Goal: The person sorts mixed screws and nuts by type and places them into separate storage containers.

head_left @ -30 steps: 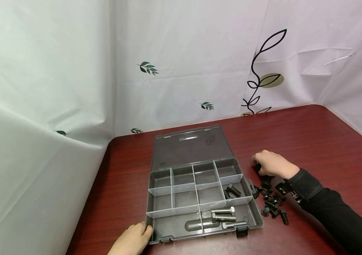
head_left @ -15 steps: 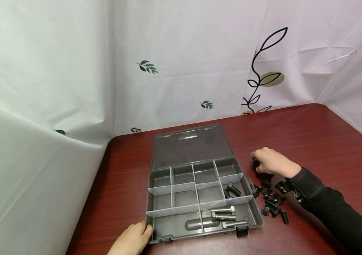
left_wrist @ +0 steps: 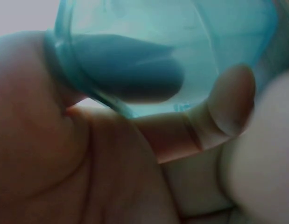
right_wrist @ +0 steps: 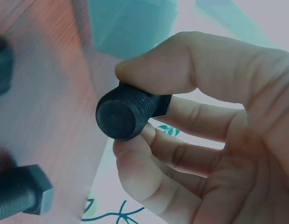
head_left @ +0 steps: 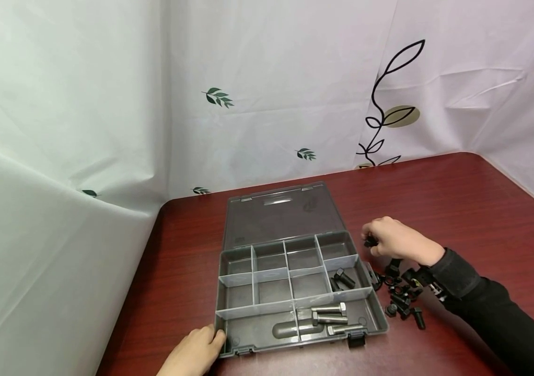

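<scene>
My right hand [head_left: 396,240] pinches a black hex bolt [right_wrist: 128,112] between thumb and fingertips, over the table just right of the box. In the right wrist view, the threaded end faces the camera and the head points toward the palm. My left hand [head_left: 194,349] grips the front left corner of a grey transparent compartment box [head_left: 271,287]. Through the box wall [left_wrist: 200,46] in the left wrist view, the thumb shows inside while fingers lie outside. Black bolts [head_left: 346,279] lie in one right-hand compartment, and several silver bolts [head_left: 330,320] lie in the front compartments.
The box's lid [head_left: 281,219] lies folded back flat behind it. Right of the box, a loose pile of black bolts and nuts [head_left: 401,300] sits under my right wrist. A white curtain [head_left: 267,104] hangs along the back and sides of the red-brown table [head_left: 460,209].
My right hand has shifted slightly left toward the box, taking the black bolt with it. My left hand stays at the box corner.
</scene>
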`<state>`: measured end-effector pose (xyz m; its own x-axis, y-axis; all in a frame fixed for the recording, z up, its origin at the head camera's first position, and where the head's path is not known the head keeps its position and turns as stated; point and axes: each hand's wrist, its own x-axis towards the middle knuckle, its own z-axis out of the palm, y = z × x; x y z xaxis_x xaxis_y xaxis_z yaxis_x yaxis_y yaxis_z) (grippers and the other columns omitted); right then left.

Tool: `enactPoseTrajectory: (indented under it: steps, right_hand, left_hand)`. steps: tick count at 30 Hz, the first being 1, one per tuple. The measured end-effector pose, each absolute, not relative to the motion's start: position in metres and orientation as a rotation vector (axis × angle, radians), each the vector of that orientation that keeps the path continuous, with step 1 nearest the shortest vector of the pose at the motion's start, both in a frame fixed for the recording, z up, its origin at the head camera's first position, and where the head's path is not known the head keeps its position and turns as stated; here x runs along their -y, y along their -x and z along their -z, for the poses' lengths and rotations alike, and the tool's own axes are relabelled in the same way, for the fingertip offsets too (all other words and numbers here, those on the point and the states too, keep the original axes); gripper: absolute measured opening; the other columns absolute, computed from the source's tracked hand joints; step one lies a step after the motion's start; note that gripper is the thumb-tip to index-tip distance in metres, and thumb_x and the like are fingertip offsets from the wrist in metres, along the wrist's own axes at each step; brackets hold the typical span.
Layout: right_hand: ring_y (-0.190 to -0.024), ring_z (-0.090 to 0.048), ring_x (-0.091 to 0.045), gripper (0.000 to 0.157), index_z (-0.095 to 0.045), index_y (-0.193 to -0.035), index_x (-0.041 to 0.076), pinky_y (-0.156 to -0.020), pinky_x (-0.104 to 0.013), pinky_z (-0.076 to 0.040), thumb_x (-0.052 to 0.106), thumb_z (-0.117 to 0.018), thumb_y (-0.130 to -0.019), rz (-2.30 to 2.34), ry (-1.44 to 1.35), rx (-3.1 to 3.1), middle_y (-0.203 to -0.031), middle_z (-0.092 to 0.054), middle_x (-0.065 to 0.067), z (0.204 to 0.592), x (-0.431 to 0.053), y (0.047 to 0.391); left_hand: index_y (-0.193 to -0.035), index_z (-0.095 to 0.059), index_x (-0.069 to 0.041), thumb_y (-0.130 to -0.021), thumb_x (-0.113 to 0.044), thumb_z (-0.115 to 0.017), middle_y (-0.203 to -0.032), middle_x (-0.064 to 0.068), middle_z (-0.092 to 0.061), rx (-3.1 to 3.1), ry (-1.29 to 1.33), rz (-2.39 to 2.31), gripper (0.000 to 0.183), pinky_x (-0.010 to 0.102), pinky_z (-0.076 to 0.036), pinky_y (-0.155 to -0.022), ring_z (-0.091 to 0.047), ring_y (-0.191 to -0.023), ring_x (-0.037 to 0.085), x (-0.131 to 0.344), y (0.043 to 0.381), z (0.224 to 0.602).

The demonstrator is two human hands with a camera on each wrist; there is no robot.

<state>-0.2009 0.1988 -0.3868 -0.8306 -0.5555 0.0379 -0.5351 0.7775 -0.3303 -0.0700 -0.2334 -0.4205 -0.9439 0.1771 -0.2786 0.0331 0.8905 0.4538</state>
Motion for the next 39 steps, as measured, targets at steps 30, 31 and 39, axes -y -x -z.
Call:
enactPoseTrajectory:
  steps: [30, 31, 39]
  right_hand:
    - [-0.064, -0.041, -0.007, 0.025, -0.063, -0.098, 0.005, -0.057, -0.026, -0.037, 0.005, -0.065, -0.073, 0.579, 0.972, -2.853, -0.086, -0.054, 0.000, 0.366, -0.172, 0.179]
    - [-0.065, -0.042, -0.007, 0.026, -0.063, -0.098, 0.006, -0.057, -0.026, -0.038, 0.005, -0.065, -0.073, 0.583, 0.972, -2.851, -0.086, -0.055, 0.000, 0.365, -0.171, 0.178]
    - [-0.066, -0.044, -0.005, 0.027, -0.063, -0.097, 0.006, -0.058, -0.025, -0.039, 0.003, -0.064, -0.071, 0.592, 1.038, -2.840, -0.087, -0.055, 0.001, 0.366, -0.166, 0.175]
  left_hand:
    - [-0.073, -0.049, -0.010, -0.093, -0.031, -0.045, -0.070, 0.002, -0.047, -2.712, -0.131, -0.638, 0.030, 0.040, -0.037, -0.062, -0.040, -0.065, 0.021, 0.233, 0.072, 0.420]
    - [-0.073, -0.049, -0.010, -0.093, -0.031, -0.045, -0.070, 0.002, -0.047, -2.715, -0.132, -0.638, 0.030, 0.040, -0.037, -0.062, -0.040, -0.065, 0.021, 0.233, 0.071, 0.420]
    - [-0.072, -0.048, -0.011, -0.093, -0.031, -0.045, -0.069, 0.002, -0.046, -2.720, -0.136, -0.639, 0.030, 0.039, -0.037, -0.062, -0.040, -0.065, 0.021, 0.233, 0.072, 0.421]
